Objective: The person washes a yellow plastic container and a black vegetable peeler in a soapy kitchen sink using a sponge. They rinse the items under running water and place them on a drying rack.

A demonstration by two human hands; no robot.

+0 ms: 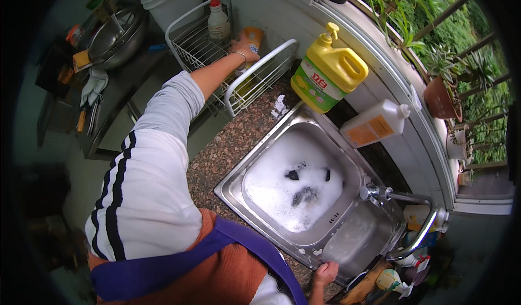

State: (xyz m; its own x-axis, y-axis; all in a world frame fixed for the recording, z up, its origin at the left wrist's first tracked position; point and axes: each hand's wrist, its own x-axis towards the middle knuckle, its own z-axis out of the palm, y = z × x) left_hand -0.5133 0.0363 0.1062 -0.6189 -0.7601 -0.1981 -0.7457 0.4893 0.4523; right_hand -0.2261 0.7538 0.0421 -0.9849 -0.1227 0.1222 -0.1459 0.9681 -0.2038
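My left hand reaches into a white wire rack, wrapped around the lower part of an orange packet that bears writing. A bracelet circles that wrist. Beside the hand in the rack stands a pale bottle with a red cap. My right hand, fingers curled, rests at the near rim of the stainless steel sink; nothing shows in it. White suds fill the large basin, with dark objects poking through, too covered to identify. The smaller basin holds cloudy water.
Behind the sink stand a yellow pump jug and a white bottle with an orange label. A chrome faucet arches over the right side. Spray bottles crowd the right corner. Metal bowls sit at far left; potted plants line the window.
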